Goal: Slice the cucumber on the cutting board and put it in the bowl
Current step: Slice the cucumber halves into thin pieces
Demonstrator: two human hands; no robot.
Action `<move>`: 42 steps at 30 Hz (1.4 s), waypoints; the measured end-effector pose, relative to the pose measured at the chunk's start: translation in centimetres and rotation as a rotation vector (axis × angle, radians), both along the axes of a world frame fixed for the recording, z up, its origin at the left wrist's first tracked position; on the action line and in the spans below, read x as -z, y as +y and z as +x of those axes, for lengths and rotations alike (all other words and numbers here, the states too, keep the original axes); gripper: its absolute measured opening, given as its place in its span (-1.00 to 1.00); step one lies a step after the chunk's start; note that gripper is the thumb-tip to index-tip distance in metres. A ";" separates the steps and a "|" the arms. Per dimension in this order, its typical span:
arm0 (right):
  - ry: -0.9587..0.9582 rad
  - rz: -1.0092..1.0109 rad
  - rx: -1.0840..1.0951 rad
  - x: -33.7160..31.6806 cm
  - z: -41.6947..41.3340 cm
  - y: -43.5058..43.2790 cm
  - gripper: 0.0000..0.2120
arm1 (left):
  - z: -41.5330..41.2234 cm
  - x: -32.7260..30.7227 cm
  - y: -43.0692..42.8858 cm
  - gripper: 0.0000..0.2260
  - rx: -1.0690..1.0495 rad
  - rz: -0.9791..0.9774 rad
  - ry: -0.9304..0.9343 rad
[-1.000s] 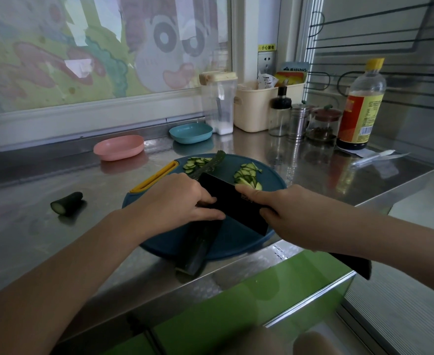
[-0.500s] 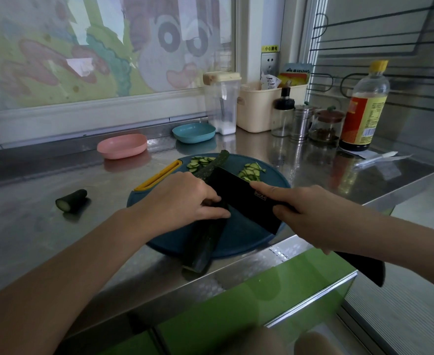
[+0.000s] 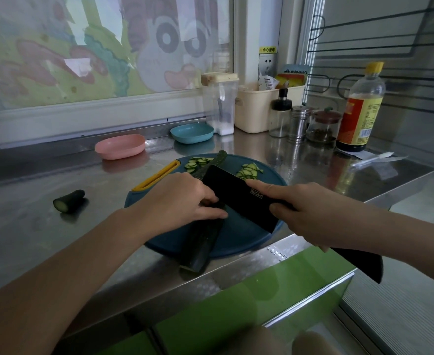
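**A:** Where is the cucumber (image 3: 200,242)?

**B:** Lying at an angle on the round blue board (image 3: 241,239), its cut near end poking past the board's edge onto the steel counter (image 3: 31,226). The left grip (image 3: 177,201) curls over its middle, pinning it down.

**A:** And the right grip (image 3: 305,213)?

**B:** Clenched round the handle of a black knife (image 3: 236,198), forefinger laid along the blade. The blade stands just beside the left fingertips, across the cucumber.

**A:** Anything cut?

**B:** Two heaps of slices (image 3: 250,170) at the board's far side, one on each side of the cucumber's tip. A stub (image 3: 68,201) lies well off to the left. A pink bowl (image 3: 120,146) and a blue bowl (image 3: 191,133) sit beyond the board.
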State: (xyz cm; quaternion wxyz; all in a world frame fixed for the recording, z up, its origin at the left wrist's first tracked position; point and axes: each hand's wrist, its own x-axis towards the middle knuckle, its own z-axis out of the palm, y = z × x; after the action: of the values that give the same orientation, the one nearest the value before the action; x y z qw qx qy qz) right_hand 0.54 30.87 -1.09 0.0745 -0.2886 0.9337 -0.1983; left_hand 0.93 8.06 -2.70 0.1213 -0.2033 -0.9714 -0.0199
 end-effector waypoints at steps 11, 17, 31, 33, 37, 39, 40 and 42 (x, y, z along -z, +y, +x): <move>0.024 0.085 -0.052 -0.4 -0.8 -0.4 -0.48 | 0.1 -0.5 1.0 -0.53 -0.039 -0.340 -0.015; 0.088 0.163 -0.068 0.3 -0.7 -1.2 -0.48 | 0.3 -0.7 1.0 -0.56 -0.023 -0.341 0.004; 0.006 0.009 0.017 -0.2 -0.3 0.5 -0.49 | 0.6 -0.9 -0.4 -0.35 -0.023 0.039 -0.206; -0.015 -0.008 0.010 -0.4 -0.2 0.6 -0.49 | 0.6 -1.0 -0.4 -0.35 -0.015 0.020 -0.201; -0.025 -0.005 -0.003 -0.5 0.0 0.6 -0.50 | 0.6 -1.0 -0.3 -0.51 -0.010 -0.037 -0.164; -0.025 -0.007 -0.012 -0.5 0.0 0.6 -0.50 | 0.6 -0.9 -0.4 -0.50 -0.001 -0.031 -0.153; -0.023 -0.004 -0.015 -0.5 0.0 0.6 -0.49 | 0.5 -0.8 -0.4 -0.50 0.003 -0.025 -0.152; -0.014 0.019 -0.024 -0.6 0.0 0.5 -0.49 | 0.5 -0.8 -0.4 -0.50 0.009 -0.019 -0.151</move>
State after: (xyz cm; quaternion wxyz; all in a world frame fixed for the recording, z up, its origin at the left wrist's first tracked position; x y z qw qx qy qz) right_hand 0.51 31.40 -0.52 0.0862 -0.2975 0.9315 -0.1907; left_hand 1.45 7.66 -1.90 0.0457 -0.2069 -0.9769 -0.0265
